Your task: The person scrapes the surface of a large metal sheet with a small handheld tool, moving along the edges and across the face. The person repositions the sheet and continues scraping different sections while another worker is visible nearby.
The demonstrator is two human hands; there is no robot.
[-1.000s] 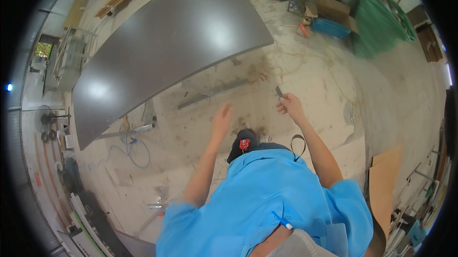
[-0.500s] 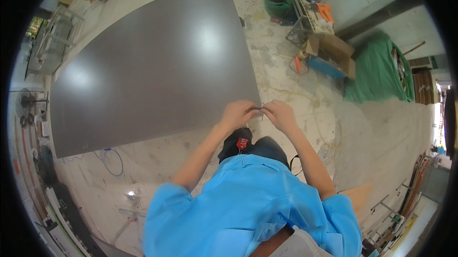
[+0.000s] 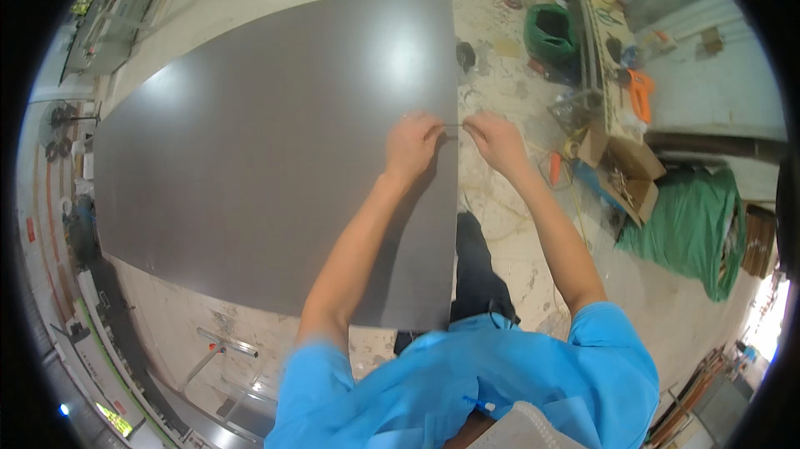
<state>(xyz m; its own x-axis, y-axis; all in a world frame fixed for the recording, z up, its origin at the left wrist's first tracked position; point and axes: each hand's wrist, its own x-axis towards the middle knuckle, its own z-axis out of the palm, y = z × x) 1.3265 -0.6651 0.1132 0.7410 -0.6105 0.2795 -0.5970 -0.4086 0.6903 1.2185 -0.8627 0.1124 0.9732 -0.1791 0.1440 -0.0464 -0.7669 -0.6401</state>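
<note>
A large, smooth grey-brown panel spreads out before me, with two bright glare spots on it. My left hand is over the panel near its right edge, fingers pinched on one end of a thin dark strip. Just beyond that edge, my right hand pinches the strip's other end. Between the two hands the strip spans the panel's edge, roughly level. It is too small to tell its exact kind or whether it touches the panel.
At the far right a narrow workbench carries an orange heat gun. Below it are an open cardboard box, a green sack and a green bin bag. A metal stand is on the floor at lower left.
I have moved forward along the panel's right edge. Both hands have gone farther from my body, from the near corner up the edge, and are slightly wider apart, still pinching the strip.
</note>
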